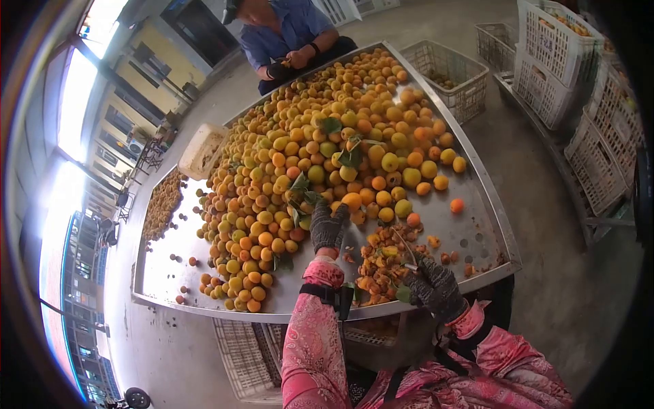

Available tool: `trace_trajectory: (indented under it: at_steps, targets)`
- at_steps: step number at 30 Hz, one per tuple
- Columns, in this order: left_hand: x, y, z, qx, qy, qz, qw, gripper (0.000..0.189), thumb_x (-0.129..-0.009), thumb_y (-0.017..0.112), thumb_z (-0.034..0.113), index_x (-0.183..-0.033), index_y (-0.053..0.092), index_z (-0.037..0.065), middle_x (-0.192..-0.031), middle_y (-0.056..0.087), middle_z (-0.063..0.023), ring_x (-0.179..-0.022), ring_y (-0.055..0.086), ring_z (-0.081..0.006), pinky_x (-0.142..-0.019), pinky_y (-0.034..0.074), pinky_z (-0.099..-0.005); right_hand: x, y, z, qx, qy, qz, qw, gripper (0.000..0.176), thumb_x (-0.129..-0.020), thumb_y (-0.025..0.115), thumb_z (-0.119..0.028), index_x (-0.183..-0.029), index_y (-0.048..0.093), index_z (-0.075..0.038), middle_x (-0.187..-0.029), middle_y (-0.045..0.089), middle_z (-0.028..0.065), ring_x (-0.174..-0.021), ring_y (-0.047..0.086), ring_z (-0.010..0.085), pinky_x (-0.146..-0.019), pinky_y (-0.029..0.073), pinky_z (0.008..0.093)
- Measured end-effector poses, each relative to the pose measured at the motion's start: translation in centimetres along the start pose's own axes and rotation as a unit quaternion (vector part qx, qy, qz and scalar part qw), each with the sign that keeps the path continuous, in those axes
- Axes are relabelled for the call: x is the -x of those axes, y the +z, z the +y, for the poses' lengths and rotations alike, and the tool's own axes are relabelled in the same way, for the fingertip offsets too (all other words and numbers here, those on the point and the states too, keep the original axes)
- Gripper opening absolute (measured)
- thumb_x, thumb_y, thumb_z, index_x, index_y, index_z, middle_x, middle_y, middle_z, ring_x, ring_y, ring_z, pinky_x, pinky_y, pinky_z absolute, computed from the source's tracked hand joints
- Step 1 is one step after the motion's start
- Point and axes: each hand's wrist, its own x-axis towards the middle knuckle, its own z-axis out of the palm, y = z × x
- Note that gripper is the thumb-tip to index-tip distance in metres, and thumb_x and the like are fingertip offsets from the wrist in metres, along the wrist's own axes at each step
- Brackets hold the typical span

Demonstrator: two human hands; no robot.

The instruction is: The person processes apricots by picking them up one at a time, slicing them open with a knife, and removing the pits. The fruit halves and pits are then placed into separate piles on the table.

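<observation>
Gloved hands work at the near edge of a metal worktop (490,204) heaped with orange and green fruit (266,218) across the center of the frame. The left hand (329,228), fingers parted, reaches to the heap's near side; the right hand (436,290), lower right of center, is closed around a thin tool (407,247) above torn pieces (381,262). A co-worker (286,34) handles something small at the top, left of center.
</observation>
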Motion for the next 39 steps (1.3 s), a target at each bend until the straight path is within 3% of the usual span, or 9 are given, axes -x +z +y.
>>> trace_trajectory:
  at_steps: [6,16,18,23,26,30,36,38,39]
  targets:
    - [1.3,-0.1,3.8,-0.131,0.079,-0.071,0.986,0.062,-0.073,0.070,0.034,-0.123,0.046,0.007,-0.118,0.048,-0.0218,-0.102,0.054,-0.0350,-0.085,0.044,-0.0400,0.3,0.3,0.0,0.060,-0.033,0.008,0.998,0.042,-0.081,0.060,-0.007,-0.119,0.048,0.004,-0.098,0.061,0.0156,-0.078,0.063,0.0239,-0.066,0.051,0.0332]
    - [0.8,0.4,4.1,-0.145,0.069,-0.087,0.983,0.059,-0.077,0.066,0.033,-0.126,0.044,0.010,-0.110,0.056,-0.0168,-0.098,0.057,-0.0303,-0.081,0.047,-0.0359,0.0,0.0,-1.0,-0.034,-0.001,0.010,0.999,0.040,-0.083,0.056,-0.005,-0.122,0.048,-0.002,-0.084,0.061,0.0089,-0.060,0.058,0.0113,-0.054,0.048,0.0269]
    - [1.0,0.6,3.0,0.177,-0.001,-0.106,0.978,0.052,-0.083,0.060,0.034,-0.125,0.045,0.008,-0.105,0.058,-0.0113,-0.092,0.058,-0.0237,-0.076,0.048,-0.0317,0.0,-0.1,0.1,-0.001,-0.044,0.021,0.999,0.038,-0.083,0.056,-0.005,-0.121,0.049,-0.002,-0.083,0.061,0.0082,-0.059,0.057,0.0102,-0.052,0.047,0.0260]
    - [4.4,-4.5,5.6,0.387,-0.144,-0.125,0.902,0.042,-0.089,0.053,0.027,-0.122,0.042,0.005,-0.108,0.054,-0.0096,-0.085,0.060,-0.0229,-0.067,0.050,-0.0303,-0.2,0.6,-1.6,-0.118,0.022,0.063,0.991,0.034,-0.083,0.059,-0.009,-0.116,0.052,-0.001,-0.081,0.061,0.0023,-0.058,0.054,0.0054,-0.050,0.045,0.0224]
    - [6.6,-6.1,5.5,0.692,-0.218,-0.179,0.664,0.034,-0.091,0.047,0.021,-0.119,0.038,0.004,-0.117,0.046,-0.0160,-0.104,0.055,-0.0336,-0.078,0.051,-0.0373,-0.5,0.5,-1.3,-0.126,0.022,0.068,0.990,0.031,-0.084,0.060,-0.012,-0.113,0.054,-0.001,-0.080,0.061,-0.0004,-0.057,0.051,0.0027,-0.049,0.044,0.0208]
    - [10.1,-6.1,4.8,0.723,-0.196,-0.152,0.644,0.048,-0.086,0.054,0.033,-0.120,0.041,0.001,-0.113,0.053,-0.0196,-0.109,0.051,-0.0335,-0.096,0.041,-0.0458,-0.5,0.8,-0.5,-0.117,0.066,0.078,0.988,0.037,-0.081,0.062,-0.012,-0.114,0.053,0.000,-0.085,0.062,0.0049,-0.062,0.057,0.0116,-0.055,0.048,0.0273]
    - [14.5,-6.3,6.5,0.758,-0.194,-0.090,0.616,0.052,-0.087,0.051,0.042,-0.115,0.043,-0.002,-0.109,0.055,-0.0185,-0.107,0.052,-0.0330,-0.094,0.042,-0.0461,0.4,3.7,-2.9,0.168,-0.036,-0.005,0.985,0.046,-0.070,0.062,-0.006,-0.115,0.054,0.000,-0.107,0.055,0.0236,-0.089,0.057,0.0371,-0.076,0.048,0.0450]
    - [15.6,-6.5,7.3,0.755,-0.231,-0.072,0.610,0.054,-0.088,0.047,0.047,-0.114,0.045,0.000,-0.110,0.056,-0.0155,-0.104,0.053,-0.0289,-0.092,0.044,-0.0425,0.7,4.9,-4.9,0.407,-0.370,0.085,0.831,0.043,-0.072,0.060,-0.006,-0.115,0.055,-0.001,-0.108,0.055,0.0238,-0.090,0.058,0.0356,-0.075,0.048,0.0441]
    - [16.1,-6.6,7.7,0.757,-0.231,-0.071,0.607,0.054,-0.088,0.047,0.047,-0.114,0.045,0.000,-0.110,0.056,-0.0155,-0.104,0.053,-0.0289,-0.092,0.044,-0.0425,0.9,5.3,-5.2,0.409,-0.371,0.083,0.830,0.043,-0.072,0.060,-0.006,-0.115,0.055,-0.001,-0.108,0.055,0.0238,-0.090,0.058,0.0356,-0.075,0.048,0.0441]
